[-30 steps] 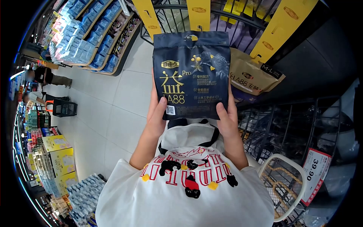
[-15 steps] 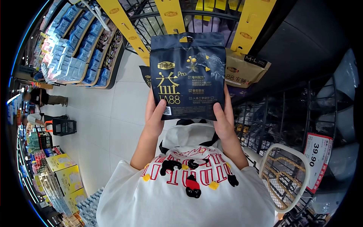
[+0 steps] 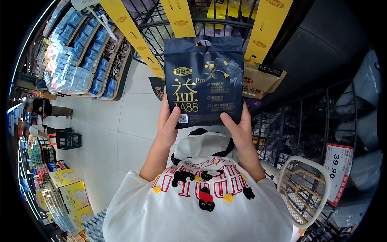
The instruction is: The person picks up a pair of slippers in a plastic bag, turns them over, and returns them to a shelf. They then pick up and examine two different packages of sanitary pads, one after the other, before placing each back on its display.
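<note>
A dark navy sanitary pad pack (image 3: 203,82) with gold and white print and a cut-out handle at its top is held upright in front of my chest. My left hand (image 3: 168,125) grips its lower left edge, thumb on the front beside a small QR code. On the lower right edge, my right hand (image 3: 238,128) has its thumb across the front face. The other fingers of both hands are behind the pack, mostly hidden. Partly covered by it on the right is a tan pack (image 3: 264,80) marked M-L; another dark pack (image 3: 157,88) peeks out on the left.
A black wire rack (image 3: 225,22) with yellow strips stands ahead. To the right are more wire shelving, a 39.90 price sign (image 3: 338,173) and a pale-rimmed basket (image 3: 304,189). Stocked shelves (image 3: 80,60) line the left, where people stand near a black shopping basket (image 3: 66,139).
The pack has shifted slightly to the right with both hands on it. My right thumb now lies further in across the pack's front.
</note>
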The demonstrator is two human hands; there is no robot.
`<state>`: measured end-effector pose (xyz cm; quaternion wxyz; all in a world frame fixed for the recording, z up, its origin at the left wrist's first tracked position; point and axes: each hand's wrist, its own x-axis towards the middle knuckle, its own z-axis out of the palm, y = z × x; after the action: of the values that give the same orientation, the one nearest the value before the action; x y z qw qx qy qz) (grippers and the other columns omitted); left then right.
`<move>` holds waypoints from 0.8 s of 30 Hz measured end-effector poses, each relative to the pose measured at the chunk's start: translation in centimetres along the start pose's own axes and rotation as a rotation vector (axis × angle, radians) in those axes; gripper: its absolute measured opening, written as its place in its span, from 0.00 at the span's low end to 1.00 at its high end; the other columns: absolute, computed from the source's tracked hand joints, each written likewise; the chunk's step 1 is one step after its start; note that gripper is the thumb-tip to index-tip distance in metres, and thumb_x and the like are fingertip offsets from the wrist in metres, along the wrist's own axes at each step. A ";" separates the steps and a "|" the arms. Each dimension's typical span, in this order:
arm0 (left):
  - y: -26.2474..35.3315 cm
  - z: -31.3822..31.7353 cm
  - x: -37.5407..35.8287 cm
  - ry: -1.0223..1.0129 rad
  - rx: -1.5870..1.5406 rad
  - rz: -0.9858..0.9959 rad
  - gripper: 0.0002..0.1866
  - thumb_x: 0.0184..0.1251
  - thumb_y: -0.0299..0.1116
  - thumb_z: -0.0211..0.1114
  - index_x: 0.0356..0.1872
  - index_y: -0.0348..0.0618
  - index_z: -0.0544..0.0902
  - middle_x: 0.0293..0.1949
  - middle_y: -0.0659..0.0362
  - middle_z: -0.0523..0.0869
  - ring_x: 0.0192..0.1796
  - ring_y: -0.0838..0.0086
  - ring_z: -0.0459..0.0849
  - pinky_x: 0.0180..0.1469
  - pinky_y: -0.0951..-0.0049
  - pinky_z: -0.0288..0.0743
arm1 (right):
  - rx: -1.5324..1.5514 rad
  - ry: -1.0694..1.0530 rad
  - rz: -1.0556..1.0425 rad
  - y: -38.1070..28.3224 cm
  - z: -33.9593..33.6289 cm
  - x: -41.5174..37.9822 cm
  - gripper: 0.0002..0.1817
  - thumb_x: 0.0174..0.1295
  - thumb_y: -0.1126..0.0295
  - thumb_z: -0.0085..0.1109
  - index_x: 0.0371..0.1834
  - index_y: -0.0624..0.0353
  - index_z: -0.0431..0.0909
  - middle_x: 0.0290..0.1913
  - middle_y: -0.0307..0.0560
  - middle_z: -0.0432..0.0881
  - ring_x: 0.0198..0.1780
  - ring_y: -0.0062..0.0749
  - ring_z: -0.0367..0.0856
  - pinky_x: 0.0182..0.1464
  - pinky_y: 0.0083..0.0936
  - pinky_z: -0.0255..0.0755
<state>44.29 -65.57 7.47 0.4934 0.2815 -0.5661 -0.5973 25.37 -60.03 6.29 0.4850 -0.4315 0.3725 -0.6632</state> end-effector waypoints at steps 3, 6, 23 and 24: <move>0.0 -0.1 0.0 0.038 0.011 -0.041 0.32 0.66 0.24 0.47 0.71 0.32 0.47 0.68 0.52 0.58 0.68 0.72 0.59 0.68 0.73 0.51 | 0.005 -0.006 0.024 0.5 0.0 0.2 0.38 0.59 0.78 0.58 0.70 0.68 0.49 0.61 0.47 0.68 0.60 0.25 0.68 0.62 0.23 0.60; 0.6 0.0 0.0 0.011 0.078 -0.029 0.34 0.65 0.22 0.48 0.71 0.34 0.46 0.68 0.53 0.58 0.67 0.72 0.59 0.67 0.73 0.52 | 0.050 0.013 0.015 0.7 0.4 0.6 0.38 0.59 0.77 0.58 0.70 0.68 0.49 0.60 0.47 0.69 0.59 0.25 0.68 0.62 0.23 0.60; 0.8 -1.1 -0.7 0.027 0.134 -0.083 0.46 0.54 0.17 0.63 0.71 0.36 0.44 0.62 0.53 0.66 0.61 0.73 0.69 0.60 0.73 0.65 | 0.095 0.039 0.110 2.6 1.3 0.4 0.36 0.62 0.74 0.55 0.71 0.67 0.48 0.63 0.48 0.65 0.63 0.27 0.64 0.65 0.24 0.56; 0.8 -1.1 -0.7 0.017 0.122 -0.088 0.48 0.51 0.17 0.66 0.71 0.36 0.44 0.61 0.53 0.67 0.61 0.73 0.69 0.59 0.73 0.67 | 0.101 0.037 0.119 2.5 1.4 0.3 0.36 0.62 0.74 0.55 0.71 0.67 0.48 0.64 0.49 0.64 0.64 0.27 0.63 0.65 0.24 0.55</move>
<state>45.76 -65.30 7.84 0.4534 0.3407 -0.5844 -0.5803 27.42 -61.08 4.58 0.5378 -0.3714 0.3726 -0.6588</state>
